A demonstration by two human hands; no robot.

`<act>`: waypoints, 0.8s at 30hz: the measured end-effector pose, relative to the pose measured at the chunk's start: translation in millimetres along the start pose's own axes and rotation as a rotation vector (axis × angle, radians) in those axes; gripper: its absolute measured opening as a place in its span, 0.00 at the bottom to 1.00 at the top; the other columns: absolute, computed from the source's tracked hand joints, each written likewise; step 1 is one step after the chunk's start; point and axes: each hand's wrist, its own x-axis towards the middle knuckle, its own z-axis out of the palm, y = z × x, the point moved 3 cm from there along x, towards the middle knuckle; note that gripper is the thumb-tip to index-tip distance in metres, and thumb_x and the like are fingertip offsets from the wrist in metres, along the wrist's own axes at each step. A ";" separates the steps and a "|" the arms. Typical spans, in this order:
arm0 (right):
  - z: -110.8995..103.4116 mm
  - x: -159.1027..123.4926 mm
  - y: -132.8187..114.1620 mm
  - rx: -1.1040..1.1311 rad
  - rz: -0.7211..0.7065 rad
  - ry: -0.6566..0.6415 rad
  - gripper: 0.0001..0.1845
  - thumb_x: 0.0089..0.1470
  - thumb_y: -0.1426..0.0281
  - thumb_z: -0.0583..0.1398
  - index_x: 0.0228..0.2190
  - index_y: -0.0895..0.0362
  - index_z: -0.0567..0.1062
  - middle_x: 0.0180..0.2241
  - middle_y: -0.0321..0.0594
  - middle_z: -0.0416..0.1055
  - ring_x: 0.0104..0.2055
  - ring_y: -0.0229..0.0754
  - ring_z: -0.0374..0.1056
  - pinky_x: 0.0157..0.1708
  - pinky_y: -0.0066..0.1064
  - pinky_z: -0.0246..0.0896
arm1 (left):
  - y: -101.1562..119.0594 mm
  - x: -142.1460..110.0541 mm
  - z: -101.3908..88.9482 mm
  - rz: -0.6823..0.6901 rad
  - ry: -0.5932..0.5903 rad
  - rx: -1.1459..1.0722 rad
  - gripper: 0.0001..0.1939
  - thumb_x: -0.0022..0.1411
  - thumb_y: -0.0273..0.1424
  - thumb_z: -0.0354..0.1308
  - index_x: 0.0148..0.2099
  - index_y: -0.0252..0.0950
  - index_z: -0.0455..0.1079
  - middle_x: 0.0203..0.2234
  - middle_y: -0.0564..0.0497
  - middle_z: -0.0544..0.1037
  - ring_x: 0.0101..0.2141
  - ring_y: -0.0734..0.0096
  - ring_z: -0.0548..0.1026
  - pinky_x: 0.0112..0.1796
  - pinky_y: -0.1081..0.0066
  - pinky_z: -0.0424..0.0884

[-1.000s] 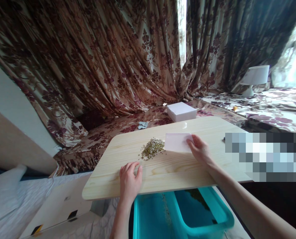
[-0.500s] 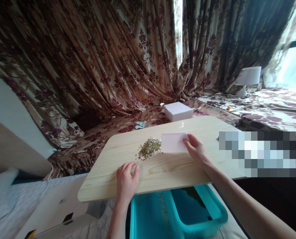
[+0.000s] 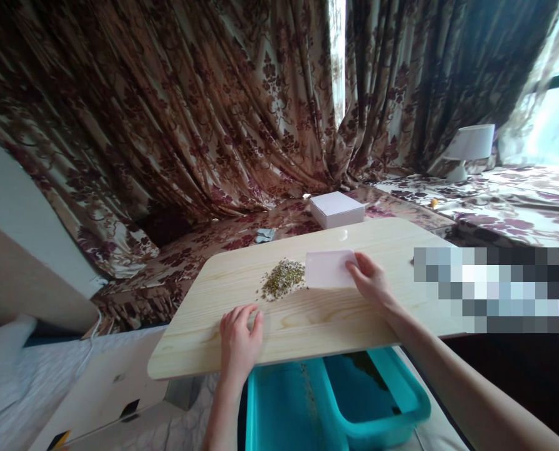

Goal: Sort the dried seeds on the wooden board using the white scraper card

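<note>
A pale, flat rectangular sheet with rounded corners (image 3: 329,269) is gripped at its right end by my right hand (image 3: 368,275), thumb on top. Its left edge meets a small heap of mixed green and whitish grains, perhaps beans or seeds (image 3: 279,279). The heap lies on a light wood-grain tabletop (image 3: 326,332). Near the table's front edge my left hand (image 3: 240,338) rests on the board, fingers apart and holding nothing, just in front of the heap.
Below the table's front edge stands a turquoise two-part tub (image 3: 284,407), with dark matter in its right section. Behind the table are a white box (image 3: 336,213) and a grey cloth (image 3: 264,235). A white lamp (image 3: 472,143) stands far right; a pixelated patch covers the table's right end.
</note>
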 end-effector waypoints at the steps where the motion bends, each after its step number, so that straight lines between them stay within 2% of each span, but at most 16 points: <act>1: 0.1 -0.2 -0.4 -0.003 -0.006 -0.004 0.11 0.44 0.60 0.62 0.28 0.54 0.72 0.25 0.37 0.72 0.29 0.41 0.68 0.28 0.30 0.64 | 0.0 0.0 0.1 0.001 -0.001 0.000 0.12 0.63 0.38 0.50 0.40 0.39 0.73 0.38 0.46 0.79 0.41 0.59 0.75 0.47 0.58 0.66; 7: -0.3 -2.8 -6.6 -0.017 0.007 -0.018 0.11 0.45 0.61 0.62 0.29 0.54 0.72 0.28 0.39 0.74 0.32 0.43 0.70 0.32 0.32 0.66 | 0.1 0.3 0.2 0.009 -0.003 -0.004 0.12 0.63 0.38 0.51 0.40 0.39 0.73 0.38 0.46 0.79 0.41 0.59 0.75 0.47 0.59 0.66; 16: 2.6 -2.8 -7.7 -0.010 0.001 -0.030 0.09 0.44 0.63 0.61 0.29 0.54 0.72 0.27 0.38 0.73 0.31 0.43 0.68 0.30 0.32 0.65 | 0.1 0.0 0.0 -0.001 -0.008 -0.010 0.11 0.63 0.37 0.51 0.40 0.39 0.73 0.38 0.47 0.79 0.42 0.60 0.74 0.48 0.58 0.66; 24: 4.3 -1.0 -1.1 -0.034 -0.041 -0.046 0.11 0.46 0.60 0.62 0.28 0.54 0.72 0.25 0.37 0.72 0.27 0.40 0.68 0.27 0.30 0.64 | 1.4 -0.5 -0.5 -0.015 -0.020 -0.011 0.12 0.64 0.37 0.51 0.41 0.38 0.73 0.39 0.47 0.79 0.42 0.59 0.74 0.49 0.57 0.65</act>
